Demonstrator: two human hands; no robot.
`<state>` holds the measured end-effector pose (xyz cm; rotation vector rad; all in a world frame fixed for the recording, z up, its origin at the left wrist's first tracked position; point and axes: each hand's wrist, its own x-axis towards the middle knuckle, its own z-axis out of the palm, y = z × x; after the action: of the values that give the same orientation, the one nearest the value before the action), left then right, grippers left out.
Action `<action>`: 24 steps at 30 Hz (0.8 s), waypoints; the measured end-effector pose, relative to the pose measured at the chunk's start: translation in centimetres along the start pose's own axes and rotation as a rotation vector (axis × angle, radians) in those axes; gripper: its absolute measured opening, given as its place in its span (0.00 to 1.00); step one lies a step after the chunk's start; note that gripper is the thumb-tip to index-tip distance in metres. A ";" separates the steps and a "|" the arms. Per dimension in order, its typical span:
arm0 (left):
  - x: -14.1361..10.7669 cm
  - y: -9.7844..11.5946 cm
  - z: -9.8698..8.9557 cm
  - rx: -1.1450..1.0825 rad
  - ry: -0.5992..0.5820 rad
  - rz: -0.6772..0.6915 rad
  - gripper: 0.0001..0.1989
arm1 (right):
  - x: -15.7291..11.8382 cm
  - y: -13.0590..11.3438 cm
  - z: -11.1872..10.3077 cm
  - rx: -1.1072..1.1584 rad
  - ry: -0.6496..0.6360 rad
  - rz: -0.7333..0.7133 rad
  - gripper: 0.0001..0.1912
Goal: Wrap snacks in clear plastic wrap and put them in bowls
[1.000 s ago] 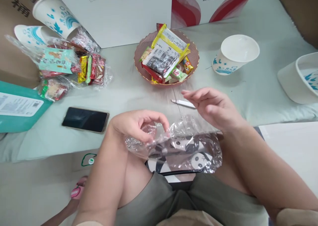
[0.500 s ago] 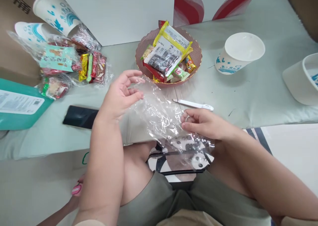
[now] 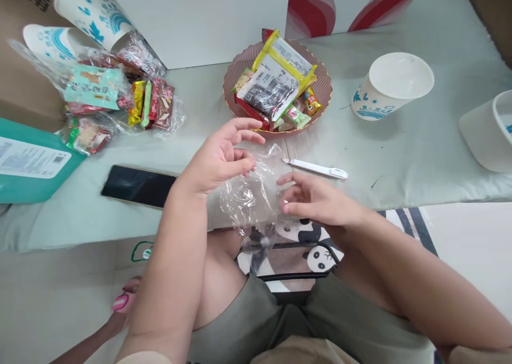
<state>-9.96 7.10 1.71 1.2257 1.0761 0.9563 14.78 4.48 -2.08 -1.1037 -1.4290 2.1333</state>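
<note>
A crumpled clear plastic bag [image 3: 250, 196] hangs below my left hand [image 3: 226, 156]. The thumb and a curled finger pinch its upper part, while the other fingers stretch out near the bowl's front rim. To the right of the bag is my right hand [image 3: 308, 197], its fingers loosely bent and apart, with nothing visible in them. Beyond that hand a white-handled craft knife [image 3: 316, 168] lies on the cloth. The scalloped pink bowl [image 3: 326, 94] behind my hands holds wrapped snacks, topped by a yellow-edged packet [image 3: 276, 84].
Left of my arm lies a black phone [image 3: 136, 185]. Bagged snacks [image 3: 100, 94], paper cups [image 3: 94, 20] and a teal container [image 3: 30, 164] stand further left. Another paper cup [image 3: 392, 86] and a white container [image 3: 488, 134] are on the right. Boxes [image 3: 208, 22] line the back.
My left hand has moved right with the bag. The bag has swung left and bunched beneath it. My right hand has shifted slightly left, its fingers now apart and off the bag.
</note>
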 end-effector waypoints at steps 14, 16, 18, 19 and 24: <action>-1.5 -1.9 2.1 -0.394 0.136 -0.139 0.43 | 0.1 -0.2 -0.6 0.099 0.330 -0.318 0.21; -2.0 -2.1 2.4 -0.434 0.118 -0.155 0.45 | 0.2 -0.2 -0.5 0.090 0.328 -0.355 0.22; -2.2 -2.3 2.7 -0.463 0.048 -0.236 0.43 | 0.3 -0.2 -0.3 0.087 0.329 -0.379 0.22; -2.3 -2.4 2.9 -0.451 0.005 -0.289 0.39 | 0.2 -0.2 -0.3 0.085 0.330 -0.388 0.22; -2.2 -2.8 3.8 -0.252 -0.039 -0.377 0.12 | -0.2 -0.5 -0.3 0.007 0.282 -0.326 0.19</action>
<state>-6.82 3.74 -0.74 0.7962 1.0717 0.7460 15.06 4.69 -1.59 -1.0383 -1.3596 1.6841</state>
